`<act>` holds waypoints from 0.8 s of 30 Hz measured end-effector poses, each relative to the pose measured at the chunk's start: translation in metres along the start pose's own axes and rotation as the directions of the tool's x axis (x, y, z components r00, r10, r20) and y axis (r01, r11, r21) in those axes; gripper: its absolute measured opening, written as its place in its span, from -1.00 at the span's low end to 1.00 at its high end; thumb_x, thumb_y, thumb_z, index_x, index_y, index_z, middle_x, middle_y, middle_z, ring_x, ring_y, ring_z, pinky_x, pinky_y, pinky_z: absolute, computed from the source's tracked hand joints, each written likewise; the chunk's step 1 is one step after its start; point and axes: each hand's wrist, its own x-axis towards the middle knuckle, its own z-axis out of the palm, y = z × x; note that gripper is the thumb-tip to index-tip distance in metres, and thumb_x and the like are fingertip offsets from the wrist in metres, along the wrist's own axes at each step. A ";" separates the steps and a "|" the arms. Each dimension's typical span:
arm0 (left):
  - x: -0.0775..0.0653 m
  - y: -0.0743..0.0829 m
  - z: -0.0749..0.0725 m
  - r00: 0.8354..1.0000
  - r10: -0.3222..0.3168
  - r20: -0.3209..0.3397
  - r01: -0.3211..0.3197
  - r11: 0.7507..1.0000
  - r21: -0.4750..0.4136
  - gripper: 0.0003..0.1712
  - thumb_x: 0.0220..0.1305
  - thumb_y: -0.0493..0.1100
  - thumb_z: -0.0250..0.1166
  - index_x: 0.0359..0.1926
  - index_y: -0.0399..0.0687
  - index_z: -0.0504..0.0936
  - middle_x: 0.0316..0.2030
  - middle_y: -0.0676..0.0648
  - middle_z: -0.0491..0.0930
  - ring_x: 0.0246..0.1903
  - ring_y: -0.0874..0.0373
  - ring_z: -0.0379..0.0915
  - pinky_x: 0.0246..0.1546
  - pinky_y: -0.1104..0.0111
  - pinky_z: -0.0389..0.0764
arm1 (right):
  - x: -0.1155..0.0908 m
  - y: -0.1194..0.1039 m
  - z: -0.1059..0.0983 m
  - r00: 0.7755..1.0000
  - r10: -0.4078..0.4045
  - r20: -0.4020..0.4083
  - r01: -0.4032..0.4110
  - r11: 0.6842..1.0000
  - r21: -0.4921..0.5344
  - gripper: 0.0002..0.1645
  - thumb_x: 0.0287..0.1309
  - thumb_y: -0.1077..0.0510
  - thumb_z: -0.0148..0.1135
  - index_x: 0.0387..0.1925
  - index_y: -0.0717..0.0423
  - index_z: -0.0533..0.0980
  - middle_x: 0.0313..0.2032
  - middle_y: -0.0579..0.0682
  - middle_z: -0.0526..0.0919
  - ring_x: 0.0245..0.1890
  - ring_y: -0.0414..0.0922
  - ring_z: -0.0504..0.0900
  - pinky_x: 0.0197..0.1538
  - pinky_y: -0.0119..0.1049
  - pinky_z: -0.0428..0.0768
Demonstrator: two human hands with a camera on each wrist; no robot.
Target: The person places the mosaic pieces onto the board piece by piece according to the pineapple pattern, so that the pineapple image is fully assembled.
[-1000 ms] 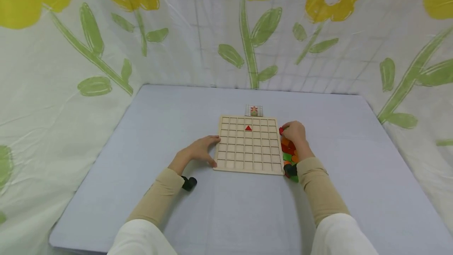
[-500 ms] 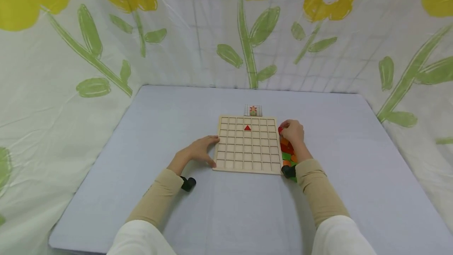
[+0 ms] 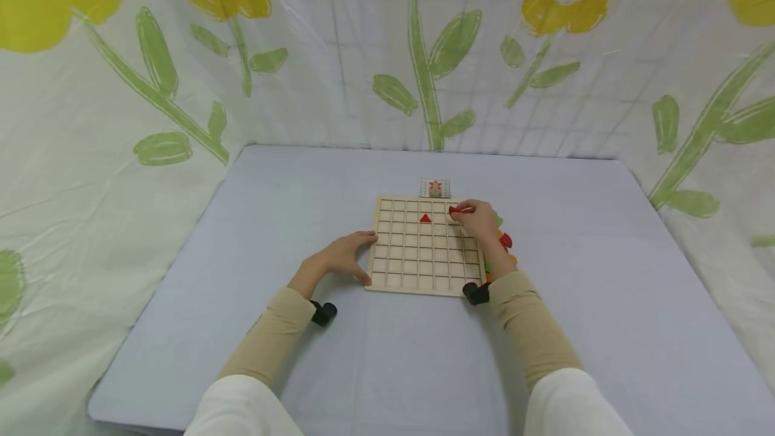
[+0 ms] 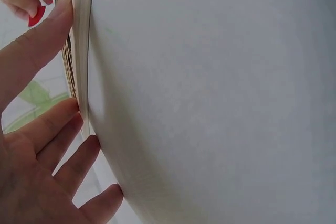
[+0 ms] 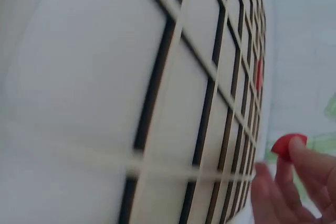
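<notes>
A wooden grid board (image 3: 412,266) lies on the table, with one red triangle (image 3: 426,219) in a cell of its upper part. Spread along the board's left edge, the left hand (image 3: 344,254) touches it with thumb and fingertips; the left wrist view has the fingers fairly straight against the rim. Over the board's upper right cells, the right hand (image 3: 480,221) pinches a small red piece (image 5: 287,145) with a rounded edge, like a quarter circle, between thumb and fingers. Part of that piece is hidden by the fingertips.
Several red, orange and green pieces (image 3: 506,241) lie along the board's right side, partly hidden under the right forearm. A small pattern card (image 3: 435,188) with a gridded picture sits just behind the board. A flower-painted curtain (image 3: 303,86) hangs beyond the table (image 3: 290,180).
The right hand has moved left from the pile of pieces to above the board, carrying the red piece. The left hand stays at the board's edge.
</notes>
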 end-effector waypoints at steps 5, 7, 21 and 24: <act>0.000 0.000 -0.001 1.000 0.001 -0.001 -0.001 1.000 -0.013 0.08 -0.10 -0.09 0.56 0.41 -0.30 0.23 0.44 -0.22 0.14 0.42 -0.17 0.00 0.39 0.00 0.12 | 0.001 -0.010 0.025 0.994 -0.034 0.108 0.021 0.993 0.119 -0.73 0.16 0.22 0.35 -0.15 0.34 0.59 -0.20 0.29 0.69 -0.40 -0.01 0.69 -0.41 -0.40 0.62; 0.000 0.001 -0.001 1.000 -0.003 0.002 0.003 1.000 -0.017 0.08 -0.11 -0.09 0.56 0.41 -0.29 0.23 0.44 -0.21 0.13 0.43 -0.16 -0.01 0.40 0.01 0.11 | 0.000 -0.015 0.035 0.992 -0.040 0.122 0.024 0.991 0.135 -0.75 0.13 0.24 0.37 -0.18 0.33 0.61 -0.23 0.27 0.70 -0.45 -0.06 0.68 -0.41 -0.38 0.63; -0.001 0.006 0.000 1.000 -0.024 0.008 0.024 1.000 -0.012 0.08 -0.12 -0.12 0.57 0.41 -0.30 0.23 0.44 -0.22 0.14 0.43 -0.15 0.00 0.41 0.03 0.10 | -0.010 -0.029 0.065 0.997 -0.046 0.058 0.051 0.995 -0.083 -0.83 0.13 0.21 0.35 -0.28 0.26 0.68 -0.27 0.17 0.71 -0.26 0.11 0.63 -0.22 -0.10 0.60; -0.002 0.005 -0.001 1.000 -0.027 0.006 0.027 1.000 -0.013 0.08 -0.12 -0.12 0.56 0.41 -0.29 0.23 0.44 -0.21 0.14 0.43 -0.14 0.00 0.41 0.04 0.10 | -0.011 -0.031 0.065 0.998 -0.045 0.049 0.049 0.995 -0.090 -0.83 0.12 0.20 0.36 -0.29 0.24 0.68 -0.23 0.19 0.70 -0.24 0.12 0.62 -0.21 -0.08 0.61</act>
